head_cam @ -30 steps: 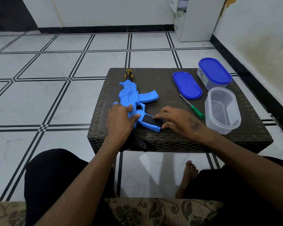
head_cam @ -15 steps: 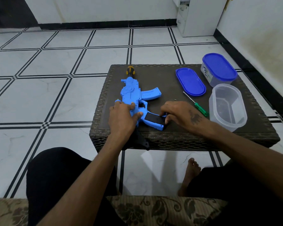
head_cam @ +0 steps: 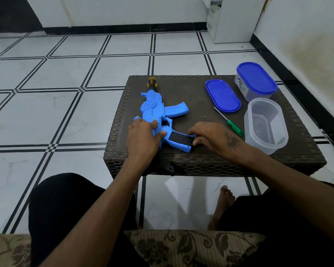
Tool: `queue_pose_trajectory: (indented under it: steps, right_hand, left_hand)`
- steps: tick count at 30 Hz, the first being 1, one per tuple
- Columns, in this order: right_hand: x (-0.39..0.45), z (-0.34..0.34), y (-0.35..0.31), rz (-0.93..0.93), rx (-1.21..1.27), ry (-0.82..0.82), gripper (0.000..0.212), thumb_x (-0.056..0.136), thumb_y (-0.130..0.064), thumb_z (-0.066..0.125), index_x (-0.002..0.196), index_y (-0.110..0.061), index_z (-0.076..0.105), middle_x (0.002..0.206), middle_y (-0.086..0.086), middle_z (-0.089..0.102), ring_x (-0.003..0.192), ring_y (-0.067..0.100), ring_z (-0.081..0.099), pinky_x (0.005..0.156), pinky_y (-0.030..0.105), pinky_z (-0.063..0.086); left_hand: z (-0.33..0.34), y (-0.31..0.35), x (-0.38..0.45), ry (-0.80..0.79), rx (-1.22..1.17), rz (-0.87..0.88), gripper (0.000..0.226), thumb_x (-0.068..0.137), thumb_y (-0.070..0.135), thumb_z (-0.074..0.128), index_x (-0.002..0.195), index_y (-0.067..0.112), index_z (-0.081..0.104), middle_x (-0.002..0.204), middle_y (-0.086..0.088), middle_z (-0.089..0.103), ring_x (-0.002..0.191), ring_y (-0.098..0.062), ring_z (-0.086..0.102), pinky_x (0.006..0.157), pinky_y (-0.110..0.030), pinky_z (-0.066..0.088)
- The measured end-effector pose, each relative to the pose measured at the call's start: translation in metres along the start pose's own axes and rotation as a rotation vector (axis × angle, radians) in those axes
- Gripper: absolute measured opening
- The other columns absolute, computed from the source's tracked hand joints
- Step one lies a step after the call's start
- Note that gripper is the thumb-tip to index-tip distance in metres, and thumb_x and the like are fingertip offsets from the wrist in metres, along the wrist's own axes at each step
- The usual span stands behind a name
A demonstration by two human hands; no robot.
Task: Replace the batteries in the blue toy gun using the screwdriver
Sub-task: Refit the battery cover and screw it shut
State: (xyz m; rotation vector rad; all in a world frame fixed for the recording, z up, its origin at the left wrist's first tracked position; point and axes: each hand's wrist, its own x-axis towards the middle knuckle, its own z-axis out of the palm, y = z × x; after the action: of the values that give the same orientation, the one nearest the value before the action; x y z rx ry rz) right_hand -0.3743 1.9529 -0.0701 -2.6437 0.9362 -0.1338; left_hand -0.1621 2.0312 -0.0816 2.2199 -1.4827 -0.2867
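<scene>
The blue toy gun (head_cam: 156,112) was steadied by the left hand (head_cam: 141,138); the black battery cover (head_cam: 180,139) was pinched by the right hand (head_cam: 210,134) and should be lifted evenly.

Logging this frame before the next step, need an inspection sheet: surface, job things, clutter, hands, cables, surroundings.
Surface: dark woven table, bearing all items.
Job's things: blue toy gun lying flat, black panel in its grip; green-handled screwdriver lying loose to the right; small screw beside it.
Clutter: loose blue lid; lidded container; open clear container, contents unclear.
Hands: left hand grips the gun body; right hand pinches the black panel's end.
Cables: nothing seen.
Surroundings: white tiled floor, white cabinet, patterned cushion.
</scene>
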Motion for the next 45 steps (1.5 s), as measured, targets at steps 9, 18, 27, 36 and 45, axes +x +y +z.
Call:
queue_pose_trajectory:
  steps: [9, 18, 27, 36, 45]
  right_hand:
    - [0.002, 0.004, -0.004, 0.013, 0.033, 0.020, 0.034, 0.087, -0.025, 0.070, 0.117, -0.010, 0.066, 0.114, 0.007, 0.065, 0.105, 0.022, 0.060, 0.091, 0.037, 0.048]
    - [-0.002, 0.001, -0.004, -0.190, -0.193, 0.018, 0.040, 0.086, -0.007, 0.063, 0.124, -0.018, 0.058, 0.116, 0.005, 0.057, 0.094, 0.016, 0.062, 0.075, 0.040, 0.054]
    - [-0.001, 0.001, -0.006, -0.185, -0.226, 0.038, 0.031, 0.087, -0.011, 0.061, 0.114, -0.022, 0.054, 0.109, 0.000, 0.055, 0.086, 0.009, 0.058, 0.071, 0.038, 0.054]
    - [-0.001, 0.005, -0.001, 0.014, 0.061, 0.086, 0.038, 0.082, -0.030, 0.074, 0.117, -0.022, 0.062, 0.114, -0.004, 0.056, 0.094, 0.011, 0.057, 0.082, 0.027, 0.050]
    - [-0.011, -0.026, 0.012, 0.337, 0.103, 0.204, 0.030, 0.090, -0.001, 0.063, 0.116, -0.014, 0.069, 0.110, 0.002, 0.070, 0.100, 0.014, 0.064, 0.091, 0.027, 0.050]
  left_hand:
    - [0.001, -0.002, 0.001, 0.010, 0.003, 0.009, 0.047, 0.085, 0.048, 0.067, 0.126, 0.024, 0.063, 0.125, -0.010, 0.054, 0.117, -0.030, 0.051, 0.091, -0.039, 0.045]
    - [0.002, -0.001, 0.003, 0.004, -0.005, 0.004, 0.046, 0.083, 0.048, 0.069, 0.123, 0.024, 0.066, 0.120, -0.013, 0.056, 0.114, -0.031, 0.052, 0.089, -0.039, 0.046]
    - [0.001, 0.003, 0.003, 0.001, -0.018, -0.028, 0.046, 0.083, 0.047, 0.070, 0.122, 0.025, 0.066, 0.121, -0.012, 0.055, 0.113, -0.031, 0.052, 0.088, -0.039, 0.046]
    - [-0.001, 0.002, 0.000, 0.007, 0.013, -0.002, 0.044, 0.086, 0.048, 0.066, 0.123, 0.025, 0.065, 0.122, -0.012, 0.054, 0.114, -0.031, 0.052, 0.087, -0.039, 0.046]
    - [0.002, -0.005, -0.005, 0.039, -0.017, -0.011, 0.056, 0.081, 0.057, 0.066, 0.129, 0.028, 0.062, 0.135, -0.008, 0.053, 0.124, -0.026, 0.049, 0.096, -0.041, 0.047]
